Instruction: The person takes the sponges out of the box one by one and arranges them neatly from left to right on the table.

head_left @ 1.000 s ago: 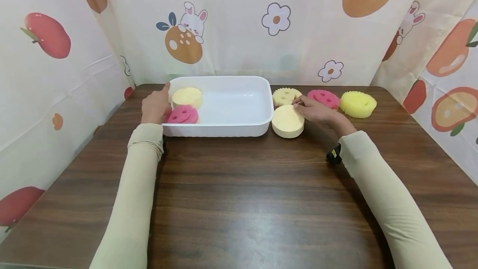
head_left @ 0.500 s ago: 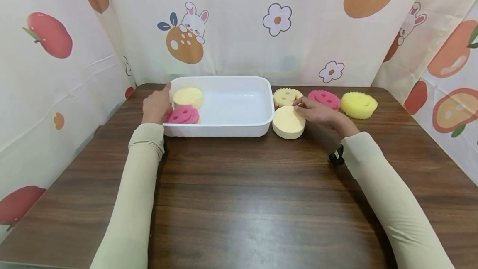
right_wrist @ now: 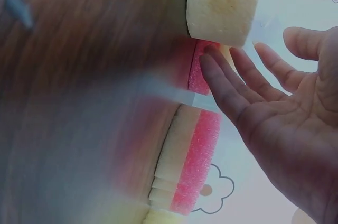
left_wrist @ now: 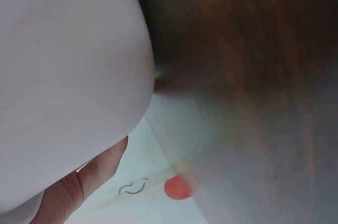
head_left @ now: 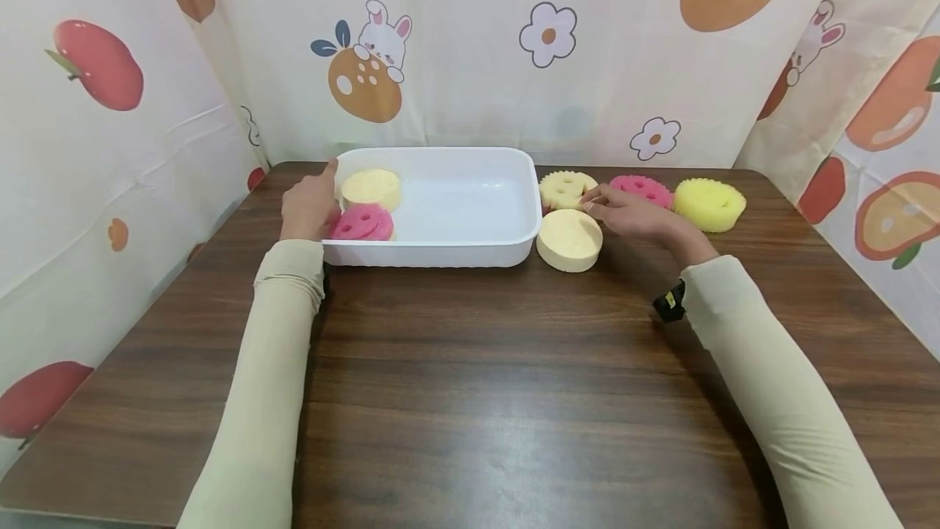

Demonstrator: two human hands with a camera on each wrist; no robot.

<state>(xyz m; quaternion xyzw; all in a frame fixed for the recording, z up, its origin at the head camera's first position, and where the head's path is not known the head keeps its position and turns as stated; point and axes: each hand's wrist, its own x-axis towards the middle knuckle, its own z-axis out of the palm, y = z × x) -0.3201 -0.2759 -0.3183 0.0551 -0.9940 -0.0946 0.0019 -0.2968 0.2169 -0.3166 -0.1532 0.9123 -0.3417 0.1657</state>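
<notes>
My left hand (head_left: 308, 206) holds the left wall of a white plastic tray (head_left: 441, 255); in the left wrist view its fingers (left_wrist: 100, 171) show past the tray's wall. Inside the tray, at the left, lie a round cream sponge (head_left: 373, 188) and a pink smiley-face sponge (head_left: 365, 223). My right hand (head_left: 631, 215) hovers with loosely spread fingers beside a cream smiley-face sponge (head_left: 565, 186) and just above a plain round cream sponge (head_left: 569, 240) by the tray's right end. Nothing is gripped in it in the right wrist view; whether its fingertips touch the smiley sponge is unclear.
Right of these, a second pink smiley sponge (head_left: 642, 188) and a yellow scalloped sponge (head_left: 708, 205) lie along the back of the brown wooden table (head_left: 470, 382). A fruit-printed curtain (head_left: 470, 64) stands behind the table and along both sides.
My right hand has come off the plain cream sponge and shifted slightly toward the cream smiley sponge behind it. The left hand stays on the tray.
</notes>
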